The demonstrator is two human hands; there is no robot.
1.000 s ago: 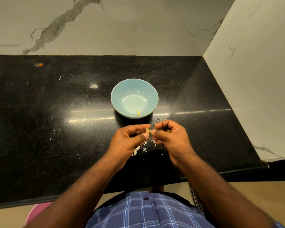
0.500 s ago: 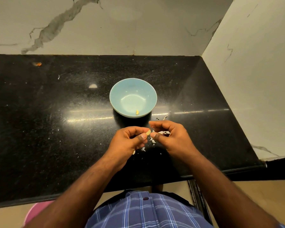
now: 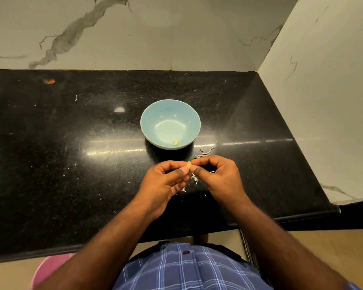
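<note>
Right hand (image 3: pixel 220 174) had rejoined left hand (image 3: pixel 166 182) on the small pale-yellow clove (image 3: pixel 189 164); both grips pinched it short of the pale-blue ceramic bowl (image 3: pixel 155 114), shedding white peel (image 3: pixel 194 177) onto the black counter (image 3: pixel 71 164).

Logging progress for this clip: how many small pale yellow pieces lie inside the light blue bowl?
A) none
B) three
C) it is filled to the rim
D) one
D: a single pale yellow piece lies on the near side of the light blue bowl, while a second piece is pinched between the left hand and the right hand.
</note>
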